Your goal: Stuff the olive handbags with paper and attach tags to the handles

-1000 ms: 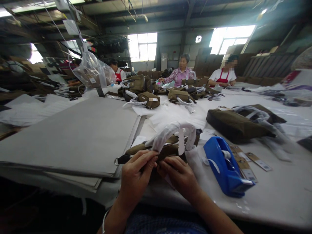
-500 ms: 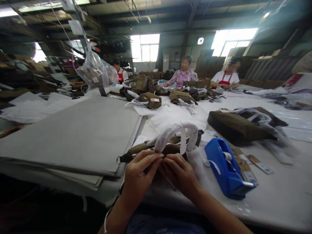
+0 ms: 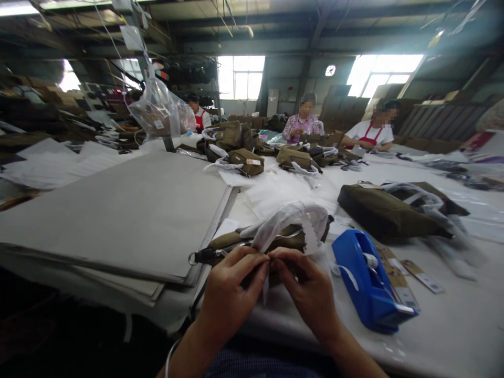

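Note:
An olive bag [image 3: 228, 241] with a zipper and a black tab with a metal ring lies at the table's front edge. White wrapping [image 3: 279, 218] covers its raised handle. My left hand [image 3: 232, 286] pinches the lower end of this wrapping at the near side of the bag. Fingertips almost touching it, my right hand [image 3: 305, 286] is closed in a pinch at the same spot; what it holds is too small to make out. Right of the bag stands a blue tape dispenser [image 3: 370, 281], a strip of clear tape at its left side.
Large grey sheets [image 3: 118, 210] are stacked on the left. Another olive bag [image 3: 389, 210] lies at the right, with cardboard tags [image 3: 423, 275] near the dispenser. More bags [image 3: 246, 161] lie farther back, where several people sit. A clear plastic bag [image 3: 157, 107] hangs at left.
My right hand has turned and shifted slightly right, its fingers more raised. The wrapped handle leans further right, and a white strip now hangs below my fingertips. The view has shifted slightly.

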Demonstrator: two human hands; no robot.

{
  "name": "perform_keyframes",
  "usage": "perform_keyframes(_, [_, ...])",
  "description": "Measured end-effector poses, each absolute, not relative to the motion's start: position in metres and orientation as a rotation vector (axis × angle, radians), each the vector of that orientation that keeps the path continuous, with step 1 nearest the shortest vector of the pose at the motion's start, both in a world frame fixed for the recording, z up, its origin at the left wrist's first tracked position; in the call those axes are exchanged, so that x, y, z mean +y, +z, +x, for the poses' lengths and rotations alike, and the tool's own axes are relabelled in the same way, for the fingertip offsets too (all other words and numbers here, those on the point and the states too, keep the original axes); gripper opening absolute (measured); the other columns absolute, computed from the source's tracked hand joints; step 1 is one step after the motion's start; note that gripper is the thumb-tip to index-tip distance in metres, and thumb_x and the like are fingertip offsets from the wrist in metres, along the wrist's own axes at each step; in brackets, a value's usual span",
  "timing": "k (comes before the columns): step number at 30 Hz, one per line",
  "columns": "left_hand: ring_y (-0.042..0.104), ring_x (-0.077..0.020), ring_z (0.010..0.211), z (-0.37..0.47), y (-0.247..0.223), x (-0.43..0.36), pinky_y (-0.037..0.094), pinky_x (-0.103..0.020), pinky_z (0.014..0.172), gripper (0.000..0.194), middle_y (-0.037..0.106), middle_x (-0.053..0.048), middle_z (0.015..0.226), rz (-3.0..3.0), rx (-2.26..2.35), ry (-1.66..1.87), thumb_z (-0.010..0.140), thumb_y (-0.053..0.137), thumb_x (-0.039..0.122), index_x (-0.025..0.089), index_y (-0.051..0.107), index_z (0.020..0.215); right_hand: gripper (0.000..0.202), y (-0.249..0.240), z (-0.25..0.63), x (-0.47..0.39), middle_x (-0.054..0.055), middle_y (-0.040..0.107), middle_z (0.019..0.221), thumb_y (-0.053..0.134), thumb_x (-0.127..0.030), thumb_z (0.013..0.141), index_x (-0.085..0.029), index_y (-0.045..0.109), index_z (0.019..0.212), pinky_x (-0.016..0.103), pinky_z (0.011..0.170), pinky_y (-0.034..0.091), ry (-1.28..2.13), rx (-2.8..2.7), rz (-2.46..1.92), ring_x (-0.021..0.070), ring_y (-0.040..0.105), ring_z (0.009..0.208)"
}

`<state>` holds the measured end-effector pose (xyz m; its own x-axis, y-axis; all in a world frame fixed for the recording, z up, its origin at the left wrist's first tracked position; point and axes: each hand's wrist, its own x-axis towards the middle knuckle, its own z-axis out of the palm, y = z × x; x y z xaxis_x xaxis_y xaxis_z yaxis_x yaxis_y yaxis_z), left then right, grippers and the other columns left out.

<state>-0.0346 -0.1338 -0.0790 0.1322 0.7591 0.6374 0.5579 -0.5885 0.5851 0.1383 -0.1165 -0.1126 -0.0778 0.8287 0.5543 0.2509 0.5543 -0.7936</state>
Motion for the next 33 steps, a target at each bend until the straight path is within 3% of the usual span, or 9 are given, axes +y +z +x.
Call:
perform_keyframes(7, [0.069,-0.0154,0.081,-0.036,-0.074,-0.136,0.055,-0.025,0.075,0.014,0.071,-0.002,0.089,2.271,1.360,1.414,0.094,0.061,0.013,0.021,0.072,0.096,0.023,-0.115,0.134,-0.114,0.000,0.078,0.095,0.071,-0.017,0.091,-0.026,0.063,0.110,0.024,0.074,0.066,0.749,-1.479,-0.831,0.0159,0.077,0.085])
perform_keyframes(21, [0.069,-0.0177,0.078,-0.038,-0.080,-0.138,0.056,-0.028,0.072,0.015,0.069,-0.003,0.088,2.338,1.406,1.314,0.097,0.057,0.016,0.020,0.072,0.098,0.023,-0.108,0.141,-0.110,0.001,0.080,0.093,0.062,-0.012,0.095,-0.027,0.065,0.114,0.028,0.073,0.065,0.173,-1.799,-0.864,0.0187,0.078,0.082])
perform_keyframes(29, [0.069,-0.0178,0.077,-0.037,-0.084,-0.138,0.054,-0.027,0.071,0.015,0.069,-0.004,0.086,2.330,1.398,1.326,0.097,0.057,0.014,0.019,0.070,0.092,0.034,-0.096,0.142,-0.108,0.004,0.080,0.095,0.056,-0.005,0.095,-0.025,0.066,0.122,0.028,0.075,0.064,-0.022,-1.971,-0.745,0.0179,0.077,0.086])
perform_keyframes(33, [0.068,-0.0167,0.075,-0.034,-0.086,-0.137,0.053,-0.025,0.068,0.017,0.068,-0.004,0.084,2.280,1.393,1.404,0.096,0.055,0.010,0.018,0.069,0.089,0.032,-0.099,0.138,-0.109,0.003,0.080,0.096,0.055,-0.003,0.095,-0.023,0.067,0.116,0.029,0.075,0.064,-0.067,-1.949,-0.776,0.0183,0.076,0.085])
